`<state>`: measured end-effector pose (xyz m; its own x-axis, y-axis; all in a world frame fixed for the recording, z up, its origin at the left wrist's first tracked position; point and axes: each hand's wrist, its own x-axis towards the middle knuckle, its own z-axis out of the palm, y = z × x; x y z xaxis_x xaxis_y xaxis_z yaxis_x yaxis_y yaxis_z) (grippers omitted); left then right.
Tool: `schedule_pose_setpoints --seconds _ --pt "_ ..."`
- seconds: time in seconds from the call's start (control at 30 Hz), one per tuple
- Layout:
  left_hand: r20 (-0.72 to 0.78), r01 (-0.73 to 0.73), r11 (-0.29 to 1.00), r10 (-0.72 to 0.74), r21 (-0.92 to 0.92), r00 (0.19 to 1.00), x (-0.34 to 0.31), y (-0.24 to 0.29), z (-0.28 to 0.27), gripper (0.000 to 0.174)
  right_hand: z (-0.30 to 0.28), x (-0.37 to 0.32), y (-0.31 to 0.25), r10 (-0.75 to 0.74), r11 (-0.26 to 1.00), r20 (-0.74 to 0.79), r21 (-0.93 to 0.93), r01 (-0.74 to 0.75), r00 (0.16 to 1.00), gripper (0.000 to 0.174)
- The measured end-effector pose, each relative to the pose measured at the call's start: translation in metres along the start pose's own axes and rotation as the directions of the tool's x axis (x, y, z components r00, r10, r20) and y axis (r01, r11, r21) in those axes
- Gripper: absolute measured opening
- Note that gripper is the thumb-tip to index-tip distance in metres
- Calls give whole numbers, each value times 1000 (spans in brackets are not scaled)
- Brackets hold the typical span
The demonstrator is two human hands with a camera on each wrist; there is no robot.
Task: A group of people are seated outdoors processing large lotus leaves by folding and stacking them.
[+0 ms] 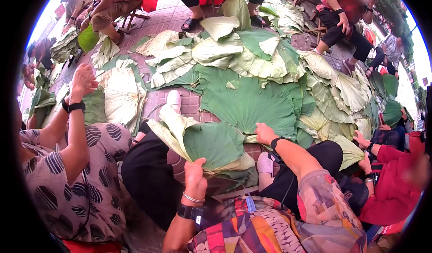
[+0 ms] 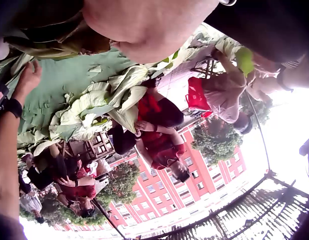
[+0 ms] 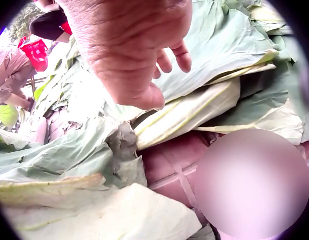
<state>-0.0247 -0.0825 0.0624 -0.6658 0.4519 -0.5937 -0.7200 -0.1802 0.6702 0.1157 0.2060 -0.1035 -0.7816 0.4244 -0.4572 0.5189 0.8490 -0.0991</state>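
My left hand (image 1: 195, 178) grips the near edge of a folded bundle of large lotus leaves (image 1: 211, 142), green inside with pale, dry undersides. In the left wrist view the heel of that hand (image 2: 149, 30) hides most of the grip. My right hand (image 1: 266, 133) hovers over the near edge of a wide green lotus leaf (image 1: 252, 102) that tops a spread-out stack. Seen from the right wrist, its fingers (image 3: 181, 56) hang loosely bent, nothing between them and the thumb. Below lie a pale folded leaf (image 3: 194, 112) and the leaf bundle's green side (image 3: 59, 150).
Pale dried lotus leaves (image 1: 216, 50) are heaped beyond the stack, and more (image 1: 121, 91) lie to the left. A person in a patterned top (image 1: 94, 176) sits close on my left, another in red (image 1: 396, 185) on my right. Red paving (image 1: 184, 102) shows between leaves.
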Motion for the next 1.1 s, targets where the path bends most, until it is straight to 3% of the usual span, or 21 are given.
schedule_pose_setpoints --seconds 0.07,0.2,0.33,0.4,0.43,0.5,0.57,0.63,0.7,0.73,0.83,0.9,0.93,1.03,1.1 --pt "-18 -24 999 24 28 1000 -9 7 2 35 -7 -1 -11 -73 996 33 50 71 997 21" --pt "8 -13 998 13 57 1000 -14 1 -4 33 10 -7 -26 -42 996 8 76 41 999 22" --pt "-37 22 996 -18 86 999 -2 -27 -17 29 22 -7 -26 -31 999 -67 27 33 997 32" --pt "-51 49 995 -45 91 998 9 -39 -20 26 16 -5 -25 -44 996 -234 63 60 971 33" --pt "-71 74 993 -68 96 995 10 -40 -19 23 2 -5 -28 -45 996 -237 59 60 970 33" --pt "-63 71 996 -68 51 996 9 -39 -12 20 -34 2 -27 113 981 -413 188 -37 904 32" --pt "-45 82 997 -82 1 996 8 -39 -7 18 -62 16 -18 269 937 -630 348 -46 729 29" --pt "-28 90 996 -90 -22 996 11 -39 -5 22 -98 25 -5 338 887 -726 459 57 599 23" --pt "-8 94 995 -94 -45 996 14 -43 -5 27 -132 31 4 414 812 -748 561 160 519 16" --pt "18 102 991 -101 -83 995 15 -44 -4 27 -151 31 2 364 831 -830 494 254 423 15" --pt "74 104 981 -92 -165 993 15 -45 -2 29 -194 13 -25 387 745 -784 576 337 485 17" --pt "105 97 974 -77 -203 992 14 -45 -1 32 -207 -8 -57 282 598 -784 594 538 552 22" --pt "126 115 976 -93 -184 988 13 -43 1 36 -210 -22 -76 225 592 -770 594 544 597 25" --pt "149 128 978 -103 -168 983 12 -43 4 42 -191 -72 -130 10 558 -641 640 528 767 31" --pt "151 124 978 -99 -169 984 15 -45 2 44 -154 -87 -148 -272 541 -587 562 626 762 33"
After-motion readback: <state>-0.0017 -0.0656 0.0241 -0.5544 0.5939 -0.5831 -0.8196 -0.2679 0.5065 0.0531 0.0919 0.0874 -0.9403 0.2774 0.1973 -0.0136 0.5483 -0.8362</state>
